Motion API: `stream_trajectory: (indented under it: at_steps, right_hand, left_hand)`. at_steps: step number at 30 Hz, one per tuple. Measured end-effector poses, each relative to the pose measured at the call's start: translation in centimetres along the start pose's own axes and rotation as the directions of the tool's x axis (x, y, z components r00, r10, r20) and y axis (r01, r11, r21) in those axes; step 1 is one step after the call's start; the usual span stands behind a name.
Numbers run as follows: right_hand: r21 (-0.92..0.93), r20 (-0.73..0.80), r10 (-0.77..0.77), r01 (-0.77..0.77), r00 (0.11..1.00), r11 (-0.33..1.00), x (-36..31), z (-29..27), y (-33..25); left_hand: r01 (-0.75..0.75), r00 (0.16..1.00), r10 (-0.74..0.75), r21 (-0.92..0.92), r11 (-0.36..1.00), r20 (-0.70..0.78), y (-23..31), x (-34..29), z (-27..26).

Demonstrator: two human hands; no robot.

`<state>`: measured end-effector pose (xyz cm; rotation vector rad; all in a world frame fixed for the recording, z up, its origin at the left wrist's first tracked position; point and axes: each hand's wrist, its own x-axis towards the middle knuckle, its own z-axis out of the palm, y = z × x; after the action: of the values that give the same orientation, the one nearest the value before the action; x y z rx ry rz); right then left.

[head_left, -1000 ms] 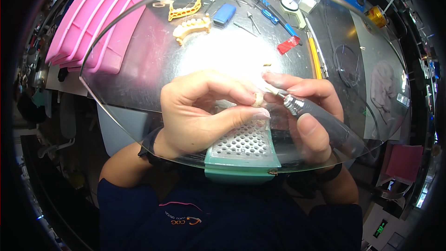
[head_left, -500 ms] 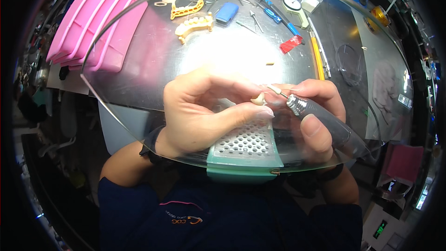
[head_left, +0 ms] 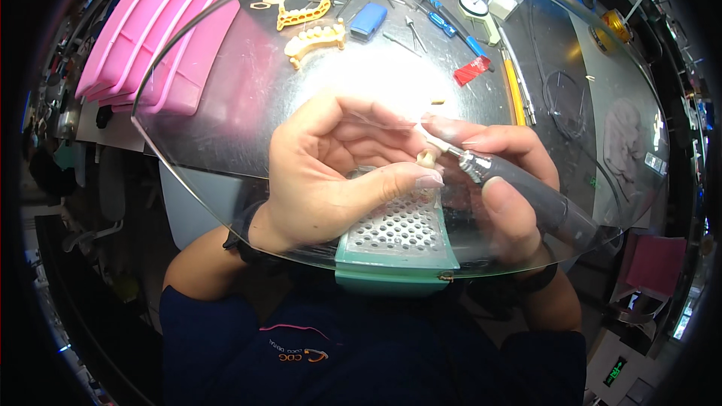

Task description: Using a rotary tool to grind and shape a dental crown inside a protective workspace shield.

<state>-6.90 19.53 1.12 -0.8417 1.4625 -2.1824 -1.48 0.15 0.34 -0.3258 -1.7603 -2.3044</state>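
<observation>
Between the thumb and fingers of my left hand [head_left: 323,169] is a small cream-coloured dental crown [head_left: 427,158], its hollow side partly showing. My right hand [head_left: 519,195] grips a grey rotary handpiece [head_left: 534,194] like a pen. A pale grinding bit [head_left: 434,137] at the handpiece's tip lies right beside the crown; whether they touch I cannot tell. Both hands are closed and close together, above a green-framed tray with a perforated white plate [head_left: 395,229]. Glare from the lamp washes out some fingertips.
A clear curved shield [head_left: 218,195] spans the work area. Beyond my hands lie yellow dental models [head_left: 314,42], a blue block [head_left: 368,21], loose burs [head_left: 414,34], a dial gauge [head_left: 474,6] and a yellow pencil [head_left: 514,90]. Pink trays [head_left: 162,37] stand at the left.
The crown has turned in my left fingers, showing more of its hollow. My left fingers have spread a little, and the handpiece has shifted slightly left and lies at a shallower tilt.
</observation>
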Motion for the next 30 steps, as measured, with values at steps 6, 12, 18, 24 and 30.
stream_trajectory:
  at_steps: [6,12,18,24,30]
  right_hand:
    - [0.029,0.024,0.076,-0.077,0.997,0.997,0.07,0.49,-0.71]
    - [0.011,0.048,0.055,-0.055,0.997,0.998,0.04,0.34,-0.45]
    - [0.002,0.039,0.050,-0.050,0.998,0.999,0.12,0.49,-0.48]
    - [0.007,0.033,0.069,-0.069,0.997,0.998,0.13,0.59,-0.64]
    - [0.014,0.039,0.057,-0.058,0.998,0.998,0.16,0.58,-0.57]
  left_hand:
    - [0.001,1.000,-0.001,-0.027,1.000,0.000,0.21,0.01,0.20]
    - [-0.031,0.999,0.031,0.000,1.000,0.005,0.11,-0.03,0.12]
    - [-0.053,0.998,0.053,0.007,0.999,0.019,0.06,0.04,0.06]
    - [-0.045,0.999,0.045,0.013,0.999,0.011,0.14,0.01,0.08]
    - [-0.038,0.999,0.038,-0.005,0.999,0.001,0.12,0.03,0.17]
